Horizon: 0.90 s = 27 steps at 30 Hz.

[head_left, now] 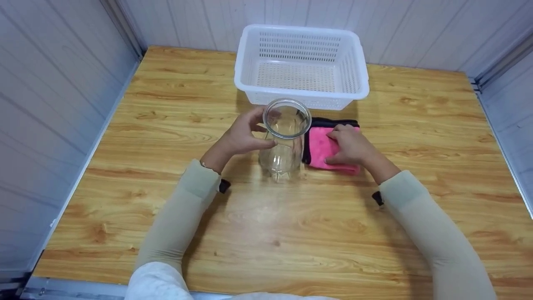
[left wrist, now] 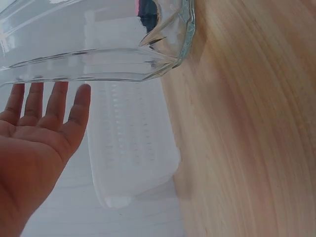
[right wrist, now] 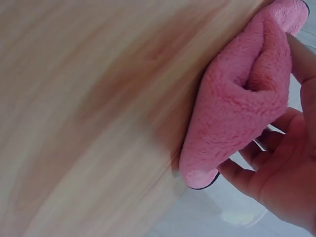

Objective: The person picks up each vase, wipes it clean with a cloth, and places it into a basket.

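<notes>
First onlooker: What stands at the centre of the frame?

Second onlooker: A clear glass jar [head_left: 285, 152], upright on the desk [head_left: 266, 241], mouth upward. The left hand [head_left: 245, 135] is at its left side, fingers straight and apart, seeming to meet the glass, probably to steady it.

First: And the right hand [head_left: 352, 143]?

Second: Right of centre, thumb and fingers pinch a folded pink plush cloth [head_left: 321, 146], which buckles between them. It lies just beside the jar, presumably so that each hand has one item within reach.

First: Why the white plastic basket [head_left: 302, 91] in the upper middle?

Second: It stands behind both, likely to leave the nearer desk for handwork.

First: The count?

Second: One jar, one basket, two hands; one cloth, so far as its folds and black edging let me tell.
</notes>
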Motion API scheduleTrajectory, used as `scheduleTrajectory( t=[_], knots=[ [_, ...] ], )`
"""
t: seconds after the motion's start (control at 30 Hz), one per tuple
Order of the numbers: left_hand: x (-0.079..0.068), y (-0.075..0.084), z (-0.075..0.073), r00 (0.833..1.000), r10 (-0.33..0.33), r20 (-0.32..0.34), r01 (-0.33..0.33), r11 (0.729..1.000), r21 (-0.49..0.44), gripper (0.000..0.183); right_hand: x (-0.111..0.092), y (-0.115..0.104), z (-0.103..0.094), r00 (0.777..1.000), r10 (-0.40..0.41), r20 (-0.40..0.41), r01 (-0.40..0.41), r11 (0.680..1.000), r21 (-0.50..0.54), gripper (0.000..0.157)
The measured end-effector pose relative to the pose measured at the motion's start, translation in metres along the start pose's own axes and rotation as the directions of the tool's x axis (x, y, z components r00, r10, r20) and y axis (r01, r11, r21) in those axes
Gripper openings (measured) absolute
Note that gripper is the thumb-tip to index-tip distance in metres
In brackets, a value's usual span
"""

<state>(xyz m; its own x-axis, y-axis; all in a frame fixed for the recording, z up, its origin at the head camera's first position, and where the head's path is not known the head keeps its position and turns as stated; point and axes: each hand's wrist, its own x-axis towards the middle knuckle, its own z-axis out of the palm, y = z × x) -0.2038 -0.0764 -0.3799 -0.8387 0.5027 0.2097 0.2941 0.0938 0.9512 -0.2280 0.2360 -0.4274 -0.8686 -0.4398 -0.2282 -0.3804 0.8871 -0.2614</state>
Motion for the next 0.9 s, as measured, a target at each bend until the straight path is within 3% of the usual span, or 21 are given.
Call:
scheduleTrajectory(
  t=[0.2, 0.33, 0.43, 0.6, 0.7, 0.9],
  knots=[
    [0.000, -0.001, -0.001, 1.000, -0.008, -0.006, 0.007, 0.999, -0.034, 0.062, 0.006, -0.009, -0.005, 1.000, 0.000, -0.022, 0.000, 1.000, -0.004, 0.038],
    [0.001, 0.000, -0.001, 1.000, -0.016, -0.005, 0.016, 0.999, -0.029, 0.062, 0.005, -0.010, -0.004, 1.000, -0.004, -0.028, 0.006, 0.998, 0.064, 0.037],
    [0.000, 0.001, -0.001, 1.000, -0.020, -0.009, 0.020, 1.000, -0.021, 0.062, 0.005, -0.010, -0.002, 0.999, -0.023, -0.037, 0.027, 0.992, 0.119, 0.026],
    [0.000, 0.002, -0.002, 0.999, -0.037, -0.017, 0.037, 0.999, -0.019, 0.061, 0.003, -0.007, 0.002, 0.998, -0.023, -0.051, 0.032, 0.984, 0.173, 0.042],
    [0.001, 0.001, 0.000, 0.999, -0.041, -0.017, 0.040, 0.999, -0.021, 0.060, 0.001, -0.004, 0.003, 0.998, -0.002, -0.059, 0.013, 0.983, 0.183, 0.042],
    [0.007, -0.023, 0.000, 0.998, -0.060, -0.033, 0.059, 0.998, -0.027, 0.061, -0.004, 0.000, 0.005, 0.995, -0.025, -0.094, 0.043, 0.980, 0.194, 0.032]
  ],
)
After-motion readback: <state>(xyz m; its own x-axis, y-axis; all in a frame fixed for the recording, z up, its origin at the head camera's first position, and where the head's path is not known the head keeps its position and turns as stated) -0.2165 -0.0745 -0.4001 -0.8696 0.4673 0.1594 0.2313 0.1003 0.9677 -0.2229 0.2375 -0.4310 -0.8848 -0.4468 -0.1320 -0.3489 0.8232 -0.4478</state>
